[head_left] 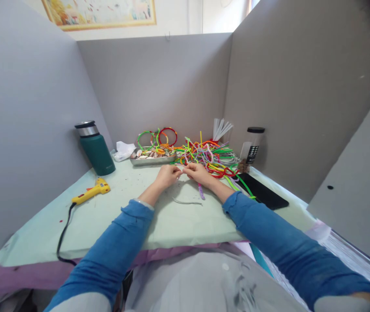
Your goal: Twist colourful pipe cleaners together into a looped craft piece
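Observation:
My left hand (169, 175) and my right hand (198, 173) meet fingertip to fingertip above the middle of the table. Both are pinched closed on something too small to make out. Beneath my right palm, a twisted purple pipe cleaner (201, 192) hangs or lies toward the table; its upper end is hidden. A thin grey pipe cleaner (187, 202) lies on the tabletop nearer to me. Just behind my hands are a metal tray (152, 161) of small pieces and a tangled heap of coloured pipe cleaners (209, 155).
A yellow glue gun (91, 192) with a black cord and a green bottle (97, 151) stand left. White plastic (125, 150) is beside the tray. Right are a clear container (251, 147) and a black flat object (266, 193). Grey partitions (158, 86) enclose the table (132, 186).

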The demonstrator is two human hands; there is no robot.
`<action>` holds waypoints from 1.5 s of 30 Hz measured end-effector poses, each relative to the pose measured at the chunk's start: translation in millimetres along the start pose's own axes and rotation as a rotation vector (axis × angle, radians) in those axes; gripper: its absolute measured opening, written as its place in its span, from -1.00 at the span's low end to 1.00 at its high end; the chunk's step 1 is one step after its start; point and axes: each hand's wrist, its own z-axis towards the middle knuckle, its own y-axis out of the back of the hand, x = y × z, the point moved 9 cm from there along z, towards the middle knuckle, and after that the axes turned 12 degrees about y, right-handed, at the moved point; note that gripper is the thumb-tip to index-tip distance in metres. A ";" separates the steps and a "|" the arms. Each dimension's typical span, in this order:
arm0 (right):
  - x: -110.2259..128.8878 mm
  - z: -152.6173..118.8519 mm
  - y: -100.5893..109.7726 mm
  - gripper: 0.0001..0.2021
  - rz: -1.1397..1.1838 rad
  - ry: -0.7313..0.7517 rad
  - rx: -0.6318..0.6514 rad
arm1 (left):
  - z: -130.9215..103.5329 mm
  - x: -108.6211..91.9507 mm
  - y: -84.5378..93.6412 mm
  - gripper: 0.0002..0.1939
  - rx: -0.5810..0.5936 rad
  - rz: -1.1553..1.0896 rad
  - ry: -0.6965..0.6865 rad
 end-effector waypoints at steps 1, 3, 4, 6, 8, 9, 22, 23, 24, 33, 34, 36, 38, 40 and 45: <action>0.2 0.0 0.2 -0.76 -0.004 0.001 0.001 | 0.2 0.8 -0.7 -0.69 0.008 -0.008 0.007; 0.3 0.0 0.4 -0.76 -0.012 0.005 0.004 | 0.6 4.2 -2.8 -0.68 0.029 -0.035 0.036; 0.3 -0.1 0.4 -0.76 -0.014 0.006 0.005 | 0.7 6.4 -4.1 -0.68 0.042 -0.052 0.054; -0.1 -0.2 0.3 -0.75 -0.014 0.005 0.007 | 0.9 10.9 -7.1 -0.67 0.070 -0.091 0.091; -0.7 -0.4 -0.8 -0.75 -0.008 -0.002 0.018 | 0.9 14.5 -10.0 -0.67 0.096 -0.124 0.119; -1.2 -0.6 -1.8 -0.74 -0.002 -0.008 0.026 | 0.9 15.6 -11.1 -0.67 0.107 -0.136 0.126; -8.0 -3.9 -12.1 -0.71 0.067 -0.080 0.122 | 1.9 27.1 -26.3 -0.70 0.242 -0.307 0.213; -7.4 -3.8 -12.3 -0.71 0.070 -0.078 0.126 | 1.7 27.7 -27.8 -0.69 0.261 -0.347 0.220; -6.8 -3.8 -12.6 -0.71 0.072 -0.076 0.131 | 1.4 27.9 -29.0 -0.68 0.281 -0.389 0.226; -1.4 -3.7 -13.2 -0.75 0.080 -0.049 0.133 | -6.2 25.2 -31.1 -0.71 0.376 -0.546 0.307; -1.0 -3.7 -13.2 -0.75 0.076 -0.043 0.134 | -7.3 24.4 -30.8 -0.72 0.381 -0.542 0.311; -0.6 -3.5 -13.2 -0.75 0.064 -0.034 0.136 | -9.5 22.5 -30.9 -0.75 0.399 -0.536 0.317; -0.6 -3.2 -13.3 -0.76 0.053 -0.028 0.141 | -11.3 21.3 -31.4 -0.77 0.416 -0.536 0.325; -1.2 -3.1 -13.2 -0.76 0.051 -0.032 0.140 | -12.1 20.6 -32.1 -0.76 0.427 -0.535 0.323; -0.7 -3.4 -13.8 -0.76 0.078 -0.041 0.136 | -9.9 23.6 -35.9 -0.71 0.450 -0.526 0.290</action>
